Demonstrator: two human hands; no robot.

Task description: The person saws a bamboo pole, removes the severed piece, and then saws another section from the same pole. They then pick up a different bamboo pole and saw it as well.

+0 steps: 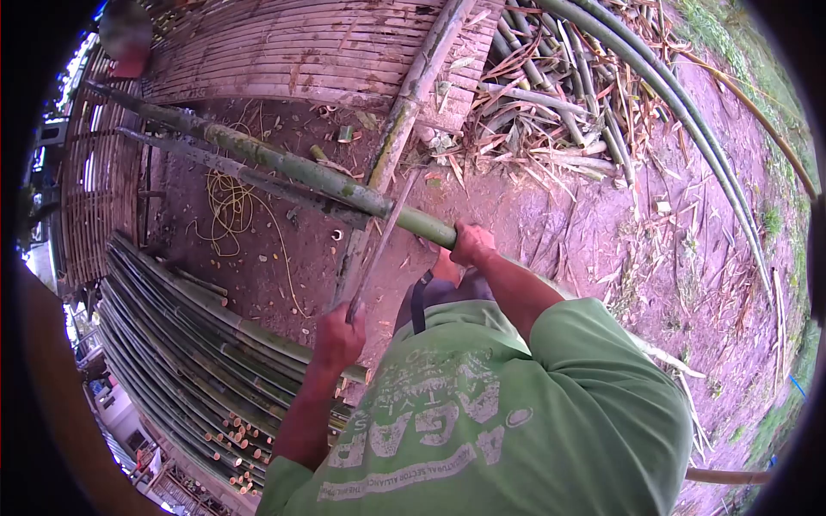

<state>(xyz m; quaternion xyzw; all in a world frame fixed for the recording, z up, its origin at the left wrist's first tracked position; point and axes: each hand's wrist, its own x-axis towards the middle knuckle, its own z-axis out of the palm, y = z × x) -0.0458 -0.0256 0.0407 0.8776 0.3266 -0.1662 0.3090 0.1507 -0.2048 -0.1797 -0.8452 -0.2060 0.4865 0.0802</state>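
My left hand (340,337) is closed around the lower end of a long, narrow bladed tool (385,241). The tool slants up and right, crossing the thick green bamboo pole (323,178). My right hand (472,244) grips this pole near its right end, close to my body. The pole runs to the upper left and rests across an upright-looking wooden or bamboo beam (411,99). A darker pole (245,175) lies just below it.
A stack of long bamboo poles (206,344) lies at lower left. Yellow cord (228,211) is on the ground. Slatted bamboo platform (284,52) stands at the top; cut bamboo pieces (559,95) are piled at upper right. Long curved poles (688,107) lie right. A blurred person (126,34) is upper left.
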